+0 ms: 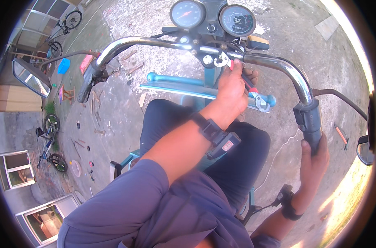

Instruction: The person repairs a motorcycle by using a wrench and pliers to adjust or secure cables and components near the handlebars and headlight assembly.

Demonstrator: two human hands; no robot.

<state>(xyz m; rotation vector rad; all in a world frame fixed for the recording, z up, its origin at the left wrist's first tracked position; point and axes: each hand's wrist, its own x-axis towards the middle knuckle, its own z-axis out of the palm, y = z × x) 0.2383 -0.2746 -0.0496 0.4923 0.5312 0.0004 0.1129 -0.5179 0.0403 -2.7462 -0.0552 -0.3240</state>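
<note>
My left hand [234, 86] holds a double-ended universal wrench [262, 104] by its red and black handle. The wrench's upper hook jaw lies beside the round bolt head [208, 59] below the handlebar clamp; whether they touch, I cannot tell. Its other jaw points down to the right, over a blue metal crosspiece [175, 86]. On the right, my right hand [313, 164] is wrapped around the end of the black handlebar grip [313, 136]. The chrome handlebar [284, 68] spans the view in front of me, with two round gauges [187, 14] beyond its middle.
Mirrors stick out on both sides, the left mirror [32, 77] and the right mirror [365, 150]. A hammer [341, 135] lies on the concrete at right, near a white cord [278, 152]. Bicycles [51, 142], a blue bin [63, 65] and scattered wood pieces [135, 68] are on the left.
</note>
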